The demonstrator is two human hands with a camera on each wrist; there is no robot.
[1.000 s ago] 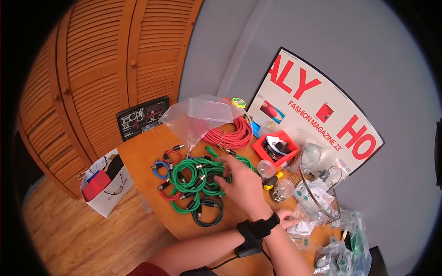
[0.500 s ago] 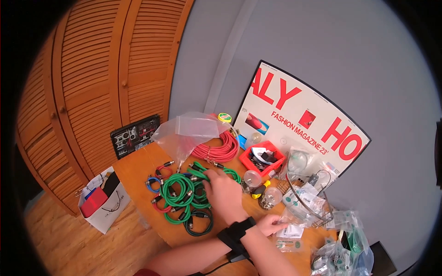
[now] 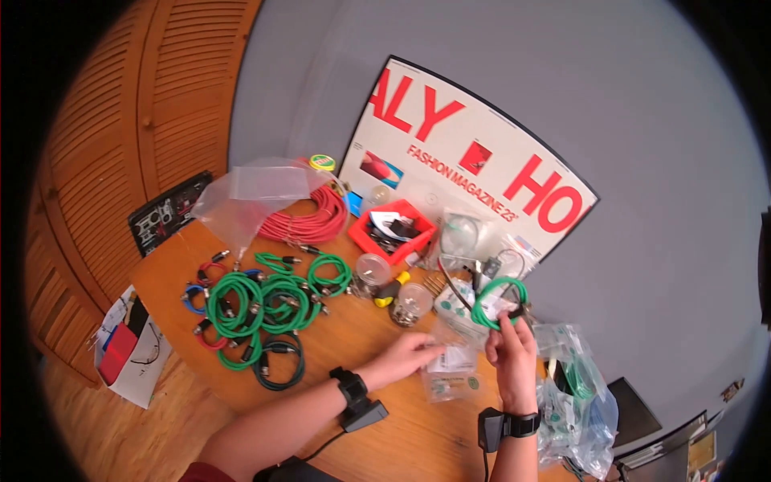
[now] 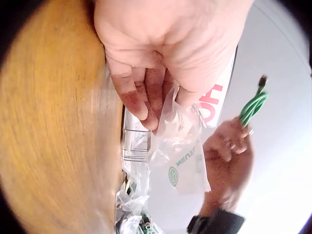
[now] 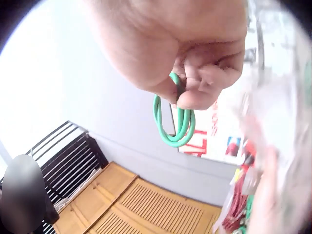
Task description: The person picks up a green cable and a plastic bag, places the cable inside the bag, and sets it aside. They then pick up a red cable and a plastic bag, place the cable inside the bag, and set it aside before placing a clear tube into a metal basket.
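Note:
My left hand pinches the edge of a small clear plastic bag with green print, low over the table's near side. In my right hand, raised to the right of it, a coiled green cable is gripped between thumb and fingers. A dark connector end sticks out beyond the coil in the left wrist view. Several more coiled green cables lie on the table to the left, among smaller red and blue ones and a dark green coil.
Behind the coils are a red cable bundle and a large clear bag. A red bin, clear jars, a yellow-black screwdriver and a wire basket line the back. Filled plastic bags lie at the right edge.
My right hand has gone from the cable pile to the right, lifting a green coil out. It no longer crosses over my left arm. The head view has swung right.

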